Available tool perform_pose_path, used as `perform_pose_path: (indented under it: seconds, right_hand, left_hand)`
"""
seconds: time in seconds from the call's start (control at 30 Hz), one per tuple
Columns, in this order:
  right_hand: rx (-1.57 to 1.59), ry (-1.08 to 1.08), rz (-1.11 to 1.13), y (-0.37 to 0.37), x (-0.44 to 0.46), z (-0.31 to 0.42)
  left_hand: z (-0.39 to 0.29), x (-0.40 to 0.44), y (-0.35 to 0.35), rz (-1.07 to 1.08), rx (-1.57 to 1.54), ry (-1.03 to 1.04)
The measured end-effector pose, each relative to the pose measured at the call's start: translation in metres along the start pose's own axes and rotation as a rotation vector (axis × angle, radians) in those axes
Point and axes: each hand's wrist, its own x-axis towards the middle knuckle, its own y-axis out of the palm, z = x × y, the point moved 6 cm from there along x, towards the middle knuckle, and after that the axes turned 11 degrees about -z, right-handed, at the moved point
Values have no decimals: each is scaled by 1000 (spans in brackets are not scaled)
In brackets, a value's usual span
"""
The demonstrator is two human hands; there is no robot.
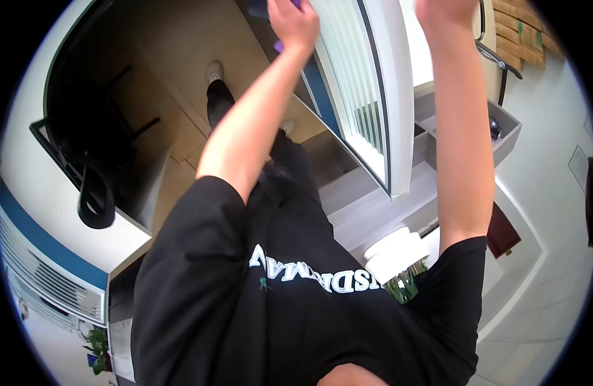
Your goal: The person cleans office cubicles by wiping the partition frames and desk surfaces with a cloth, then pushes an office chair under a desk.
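My left hand [295,24], near the top edge, is closed around something purple and soft-looking, probably a cloth [279,46]. It is close to a glossy upright panel [348,71] with a dark border line and a thick white edge; light stripes like window blinds show on its face. My right hand [446,11] is raised on the other side of the panel's white edge. The top of the frame cuts off its fingers, so what it touches is hidden. Both forearms stretch forward from black sleeves.
A grey compartmented tray [505,145] holds a black object beside the right forearm. Near my chest stands a white container with green leaves [402,283]. A black chair [94,193] is at left, and stacked brown packages [518,32] are at upper right.
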Motion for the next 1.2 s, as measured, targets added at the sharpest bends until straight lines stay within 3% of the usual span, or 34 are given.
perform_pose_path:
  seconds: [0.1,0.17,0.23,0.3,0.4,0.43,0.47,0.6,0.77,0.83,0.9,0.97,1.07,1.17,1.2]
  right_hand:
    - [-42,-95,-25,-87,-63,22]
    - [92,84,272,-154,-103,36]
    - [-94,-43,-101,-230,-138,49]
    - [-158,19,-124,-295,-176,49]
    - [-158,128,-184,-354,-227,38]
    - [-147,162,-200,-365,-240,31]
    - [-135,191,-206,-374,-252,24]
    - [-67,222,-222,-369,-276,7]
    - [-120,164,-218,-336,-286,12]
    - [-122,157,-227,-325,-284,8]
    - [-230,123,-188,-310,-280,3]
    - [-236,116,-168,-291,-283,-2]
    - [-275,203,-171,-278,-285,-27]
    - [-336,129,-234,-280,-285,-35]
    - [-357,99,-189,-286,-285,-43]
  left_hand:
    - [-4,-107,-48,-5,-44,-4]
    - [-11,-170,-78,16,-40,-48]
    - [-19,-229,-99,75,-38,-45]
    - [-31,-274,-128,104,-40,0]
    - [-18,-295,-141,295,-123,-228]
    - [-12,-294,-147,277,-129,-215]
    - [-2,-299,-147,408,-160,-313]
    - [5,-293,-163,748,-80,-465]
    - [11,-276,-173,646,-317,-642]
    - [-6,-269,-163,785,-211,-118]
    - [-23,-272,-163,939,-121,-74]
    - [-17,-281,-165,1101,-119,-222]
    - [-25,-274,-162,1186,-120,-268]
    - [-42,-261,-153,1269,-147,214]
    - [-34,-268,-145,1398,-71,48]
